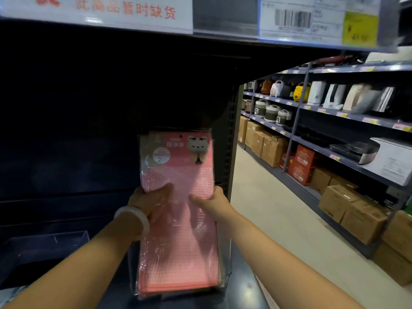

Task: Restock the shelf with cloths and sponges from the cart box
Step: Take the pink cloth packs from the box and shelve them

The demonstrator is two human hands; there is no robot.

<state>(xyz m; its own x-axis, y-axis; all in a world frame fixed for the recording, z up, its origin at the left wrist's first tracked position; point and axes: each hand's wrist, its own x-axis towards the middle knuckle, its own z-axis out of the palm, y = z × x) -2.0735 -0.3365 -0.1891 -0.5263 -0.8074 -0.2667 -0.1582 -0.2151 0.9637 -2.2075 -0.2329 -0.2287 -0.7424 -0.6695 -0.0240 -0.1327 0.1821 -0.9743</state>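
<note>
**Soft, slick packs — hold them by the edges**

Both hands hold a stack of pink waffle-weave cloths in clear plastic sleeves [178, 210], standing tilted in a clear acrylic shelf bin [226, 259] at the right end of the dark, mostly bare shelf [66, 175]. The left hand [153, 200], a pale bangle [133, 217] on its wrist, curls round the stack's left edge with the thumb laid across the front. The right hand [209, 201] pinches the right edge, thumb on the front and fingers hidden behind.

These packs look light and floppy — they will likely bend if lifted by one corner. The glossy film looks slippery, so packs may slide against each other. The safest grip is probably at both long edges, mid-height, squeezing the stack together.
</note>
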